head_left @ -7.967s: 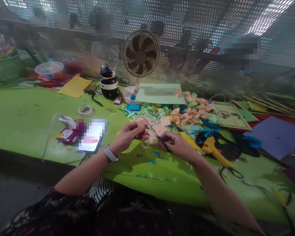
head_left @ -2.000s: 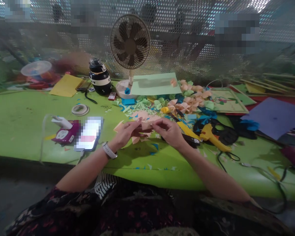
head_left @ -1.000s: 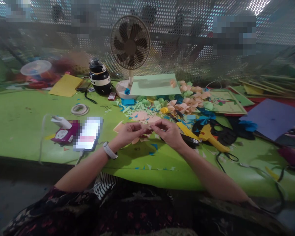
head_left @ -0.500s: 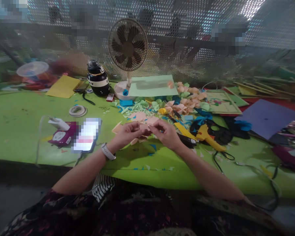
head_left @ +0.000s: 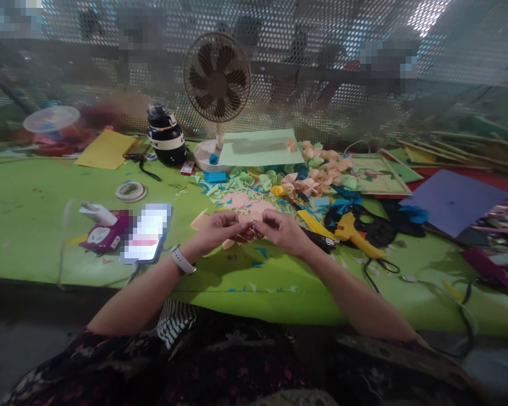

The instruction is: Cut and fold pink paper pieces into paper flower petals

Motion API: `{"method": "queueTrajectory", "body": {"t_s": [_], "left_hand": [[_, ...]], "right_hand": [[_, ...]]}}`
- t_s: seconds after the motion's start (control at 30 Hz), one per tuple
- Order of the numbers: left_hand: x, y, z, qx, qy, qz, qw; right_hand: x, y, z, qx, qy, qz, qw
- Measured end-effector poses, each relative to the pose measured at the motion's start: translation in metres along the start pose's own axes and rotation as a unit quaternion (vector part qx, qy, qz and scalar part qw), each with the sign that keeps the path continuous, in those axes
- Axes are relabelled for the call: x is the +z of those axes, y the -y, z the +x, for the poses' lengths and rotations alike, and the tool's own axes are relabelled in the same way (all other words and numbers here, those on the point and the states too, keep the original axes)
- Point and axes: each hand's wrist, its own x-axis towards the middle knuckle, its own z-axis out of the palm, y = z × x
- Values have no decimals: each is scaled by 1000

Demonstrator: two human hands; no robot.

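Observation:
Both my hands meet over the green table [head_left: 34, 225], just in front of me. My left hand [head_left: 217, 228], with a white watch on its wrist, and my right hand [head_left: 281, 230] pinch the same small piece of peach paper [head_left: 249, 221] between their fingertips. Peach paper offcuts [head_left: 227, 243] lie under my hands. The black scissors [head_left: 319, 241] rest on the table just right of my right hand.
A phone [head_left: 147, 232] and a pink charger [head_left: 103, 237] lie to the left, with a tape roll [head_left: 130, 191] behind. A yellow glue gun [head_left: 355, 232] lies to the right. Folded peach and green paper pieces [head_left: 317, 175], a fan [head_left: 217, 79] and a dark jar [head_left: 166, 135] stand behind.
Eight seconds ago my right hand cut the peach paper with the scissors. The scissors now lie on the table, and both hands work the paper with their fingertips, drawn slightly closer together.

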Motion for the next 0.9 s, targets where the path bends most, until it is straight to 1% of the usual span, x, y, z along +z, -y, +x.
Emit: {"method": "queueTrajectory", "body": {"t_s": [0.1,0.2,0.3,0.47,0.53,0.73,0.9], "left_hand": [[-2,-3,0,4,-27,-11,1000],[-3,-7,0,13,-48,-7,999],[-3,-6,0,10,-40,2,999],[-2,-1,0,-7,-12,5,1000],[-2,0,0,-14,-5,11,1000],[-3,-1,-1,-20,11,22,999],[-6,-8,-2,4,-13,14,1000]], "right_hand": [[-8,2,2,15,8,41,999],[-15,4,3,39,-12,81,996],[-16,4,3,45,-12,80,996],[-8,2,2,20,32,75,996],[-6,2,1,14,40,75,996],[-5,5,-1,-7,24,26,999],[-8,3,1,16,-10,71,997]]}}
